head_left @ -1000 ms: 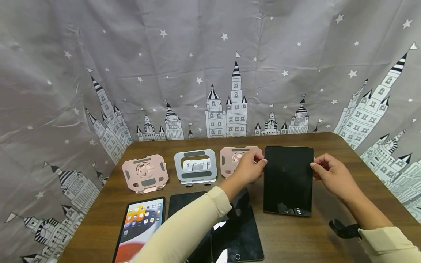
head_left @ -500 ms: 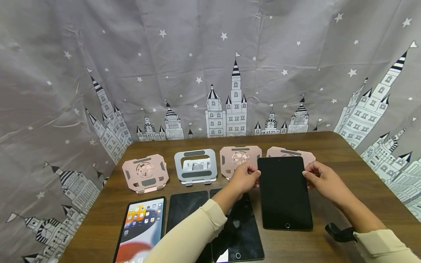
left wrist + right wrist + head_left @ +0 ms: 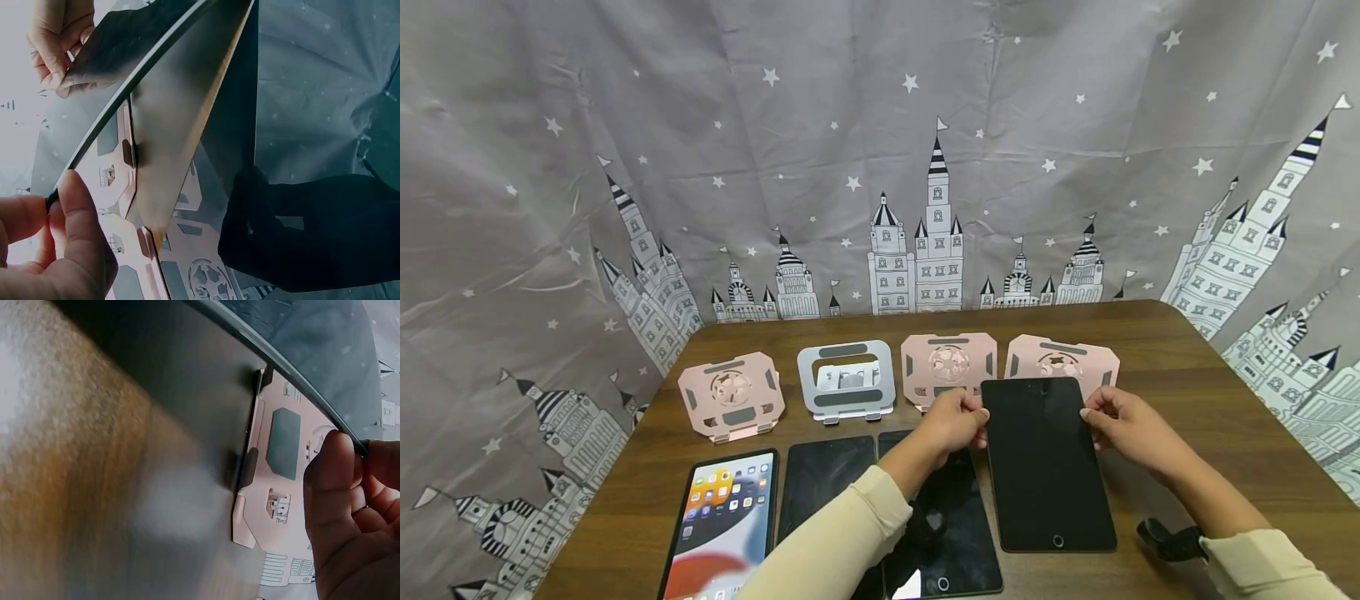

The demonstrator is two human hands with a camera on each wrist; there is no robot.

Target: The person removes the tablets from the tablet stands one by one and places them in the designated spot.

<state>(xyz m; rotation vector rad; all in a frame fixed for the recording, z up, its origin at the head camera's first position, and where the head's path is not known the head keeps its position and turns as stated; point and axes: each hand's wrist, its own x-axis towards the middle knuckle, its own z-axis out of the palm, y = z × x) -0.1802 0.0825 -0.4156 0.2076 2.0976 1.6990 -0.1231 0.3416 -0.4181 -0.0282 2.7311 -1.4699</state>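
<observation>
A black tablet with a dark screen is held at the right of the table, its home button end toward me. My left hand pinches its upper left edge. Opposite, my right hand pinches the upper right edge between thumb and fingers. In the left wrist view, the left hand grips the thin rim; the right wrist view shows the right hand doing likewise. Behind the tablet's top stands a pink stand, partly hidden by it.
Along the back stand another pink stand, a grey stand and a pink stand at left. In front lie a lit tablet, a dark tablet and another dark tablet, partly under my left arm. A castle-print curtain hangs behind.
Both hands have brought the tablet toward me and down, tilting it flatter. The rightmost pink stand, hidden at first, now shows behind it.
</observation>
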